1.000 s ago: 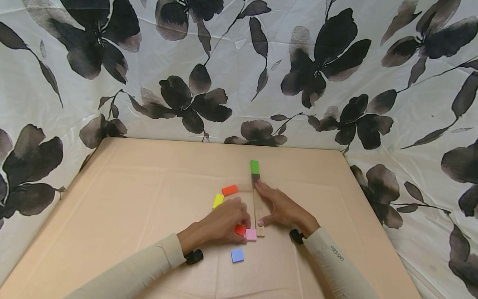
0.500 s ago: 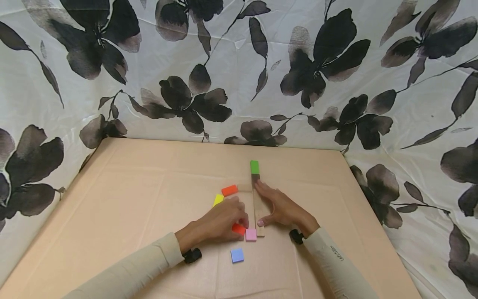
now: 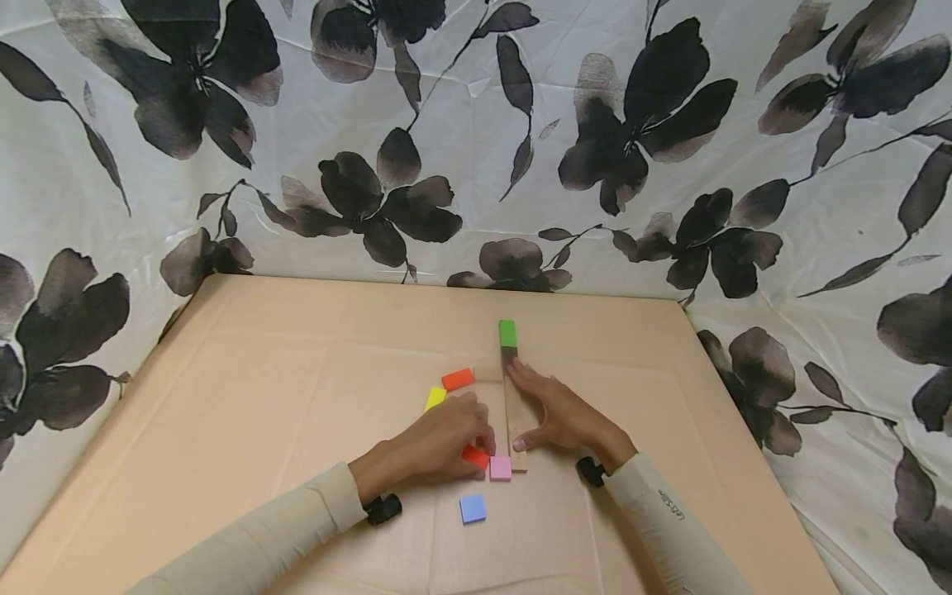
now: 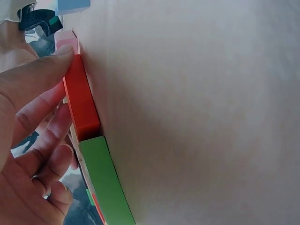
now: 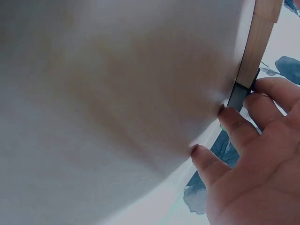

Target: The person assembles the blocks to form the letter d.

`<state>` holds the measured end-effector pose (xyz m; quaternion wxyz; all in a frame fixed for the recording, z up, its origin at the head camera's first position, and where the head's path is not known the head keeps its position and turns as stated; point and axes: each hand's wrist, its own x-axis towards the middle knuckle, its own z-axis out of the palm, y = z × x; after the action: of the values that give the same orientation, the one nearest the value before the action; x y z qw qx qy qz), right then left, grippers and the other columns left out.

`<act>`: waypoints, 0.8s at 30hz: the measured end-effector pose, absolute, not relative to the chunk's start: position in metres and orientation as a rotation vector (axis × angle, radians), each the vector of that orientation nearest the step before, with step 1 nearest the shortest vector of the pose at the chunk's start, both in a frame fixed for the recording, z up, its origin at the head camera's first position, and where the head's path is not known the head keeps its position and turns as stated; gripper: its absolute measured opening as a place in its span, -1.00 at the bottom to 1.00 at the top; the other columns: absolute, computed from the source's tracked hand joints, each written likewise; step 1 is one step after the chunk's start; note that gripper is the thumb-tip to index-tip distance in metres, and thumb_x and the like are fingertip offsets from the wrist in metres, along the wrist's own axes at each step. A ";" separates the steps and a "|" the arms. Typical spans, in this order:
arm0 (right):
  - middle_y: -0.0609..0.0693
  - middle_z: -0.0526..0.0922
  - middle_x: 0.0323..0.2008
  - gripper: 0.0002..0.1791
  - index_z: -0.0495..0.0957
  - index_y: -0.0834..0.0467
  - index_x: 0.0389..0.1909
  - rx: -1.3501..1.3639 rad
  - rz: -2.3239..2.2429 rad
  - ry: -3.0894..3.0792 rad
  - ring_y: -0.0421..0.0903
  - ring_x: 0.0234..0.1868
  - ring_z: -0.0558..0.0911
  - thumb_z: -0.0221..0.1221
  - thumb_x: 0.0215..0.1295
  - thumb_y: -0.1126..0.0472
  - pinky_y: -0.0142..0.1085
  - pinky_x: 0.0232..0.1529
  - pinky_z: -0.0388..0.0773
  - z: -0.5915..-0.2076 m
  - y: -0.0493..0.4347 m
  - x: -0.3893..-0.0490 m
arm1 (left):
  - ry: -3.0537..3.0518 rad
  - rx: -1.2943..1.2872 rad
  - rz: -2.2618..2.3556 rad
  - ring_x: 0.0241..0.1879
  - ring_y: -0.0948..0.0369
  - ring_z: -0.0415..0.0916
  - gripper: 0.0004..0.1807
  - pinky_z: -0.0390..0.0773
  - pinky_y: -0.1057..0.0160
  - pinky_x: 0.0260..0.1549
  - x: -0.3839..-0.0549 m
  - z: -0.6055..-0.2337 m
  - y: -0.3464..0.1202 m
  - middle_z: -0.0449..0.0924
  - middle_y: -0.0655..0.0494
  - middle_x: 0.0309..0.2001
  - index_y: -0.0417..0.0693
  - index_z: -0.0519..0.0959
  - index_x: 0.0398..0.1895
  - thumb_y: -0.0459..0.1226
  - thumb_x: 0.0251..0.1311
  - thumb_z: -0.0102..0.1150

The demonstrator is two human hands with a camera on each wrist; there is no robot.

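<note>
With curled fingers and thumb, my left hand (image 3: pixel 449 434) holds a red block (image 3: pixel 476 456) lying on the table. Its thumb lies across the end beside a pink block (image 3: pixel 501 468), as the left wrist view shows. In that view a green block (image 4: pixel 105 178) continues from the red one's other end; the left hand hides it from the head camera. My right hand (image 3: pixel 565 413) rests with extended fingers along the right side of a row of plain wooden blocks (image 3: pixel 516 421). At the row's far end are a dark block (image 3: pixel 509 354) and a bright green block (image 3: pixel 507 333).
An orange-red block (image 3: pixel 457 379) and a partly covered yellow block (image 3: pixel 435 397) curve around behind the left hand. A pale wooden piece (image 3: pixel 487 374) bridges toward the row. Nearer the front lies a blue block (image 3: pixel 472 509). Floral cloth (image 3: pixel 416 124) hangs behind the table (image 3: pixel 297 347).
My left hand has shifted slightly left with the red block, which now shows more beside the pink block. The right hand has stayed in place.
</note>
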<state>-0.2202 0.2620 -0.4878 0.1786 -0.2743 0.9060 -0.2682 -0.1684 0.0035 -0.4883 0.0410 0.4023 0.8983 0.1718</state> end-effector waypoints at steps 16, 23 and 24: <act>0.06 -0.07 0.74 0.38 0.00 0.06 0.72 -0.791 -0.778 2.562 0.14 0.75 -0.03 0.62 -0.02 -0.17 0.27 0.66 -0.14 -0.488 0.263 -0.220 | 2.719 1.197 0.632 -0.24 0.37 0.29 -0.63 0.32 0.40 -0.26 -0.151 -0.478 -0.015 0.65 0.39 -0.33 0.24 0.82 -0.14 0.10 0.02 0.65; 0.04 -0.09 0.75 0.38 -0.01 0.04 0.73 -0.765 -0.767 2.569 0.14 0.75 -0.04 0.62 -0.02 -0.16 0.26 0.66 -0.13 -0.488 0.262 -0.219 | 2.682 1.208 0.654 -0.33 0.42 0.23 -0.60 0.26 0.46 -0.34 -0.126 -0.483 -0.022 0.56 0.46 -0.43 0.24 0.79 -0.22 0.15 -0.07 0.68; 0.03 -0.09 0.75 0.39 -0.01 0.03 0.73 -0.758 -0.762 2.569 0.13 0.75 -0.04 0.62 -0.03 -0.16 0.25 0.67 -0.13 -0.488 0.262 -0.220 | 2.675 1.208 0.658 -0.33 0.43 0.23 -0.59 0.26 0.47 -0.35 -0.123 -0.484 -0.022 0.55 0.48 -0.44 0.24 0.79 -0.22 0.14 -0.07 0.68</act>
<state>-0.2195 0.2615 -0.4878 0.1773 -0.2678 0.9079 -0.2692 -0.1231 -0.0221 -0.4835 0.0667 0.4008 0.8872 0.2184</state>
